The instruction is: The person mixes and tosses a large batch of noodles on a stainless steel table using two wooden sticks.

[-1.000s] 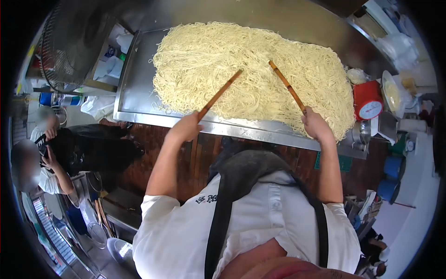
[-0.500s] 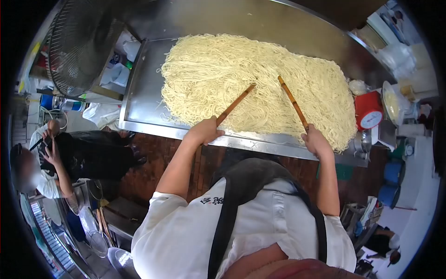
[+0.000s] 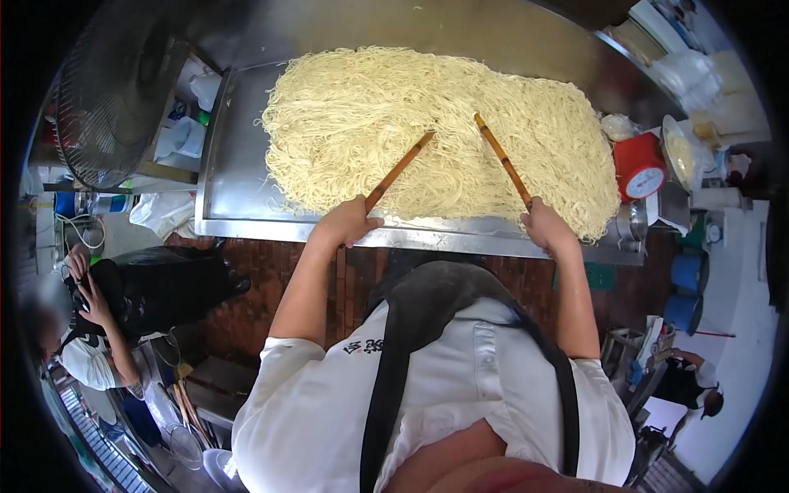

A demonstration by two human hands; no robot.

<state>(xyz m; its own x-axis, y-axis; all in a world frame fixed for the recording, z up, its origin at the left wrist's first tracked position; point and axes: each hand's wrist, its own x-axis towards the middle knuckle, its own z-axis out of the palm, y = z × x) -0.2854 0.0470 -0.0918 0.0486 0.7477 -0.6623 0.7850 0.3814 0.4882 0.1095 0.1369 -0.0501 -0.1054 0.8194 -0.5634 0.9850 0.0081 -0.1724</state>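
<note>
A wide, thick bed of pale yellow noodles (image 3: 353,123) covers much of the steel worktop (image 3: 234,156). My left hand (image 3: 345,223) is wrapped round a brown bamboo stick (image 3: 400,170) at the near edge of the counter. In my right hand (image 3: 548,226) is a second bamboo stick (image 3: 503,161), gripped at its lower end. Both sticks slant forward over the noodles, and their far tips lie close together at the middle of the heap. Whether the tips press into the strands I cannot tell.
A red scale (image 3: 639,167) stands at the counter's right end, beside a metal cup (image 3: 633,220). At the left is a large fan (image 3: 107,107). One person in a black apron (image 3: 168,283) is at the left; another person (image 3: 690,382) is at the far right.
The camera view has shifted, so the counter and noodles sit slightly higher and further left. Both hands still hold their sticks over the heap. The person at the right shows more fully.
</note>
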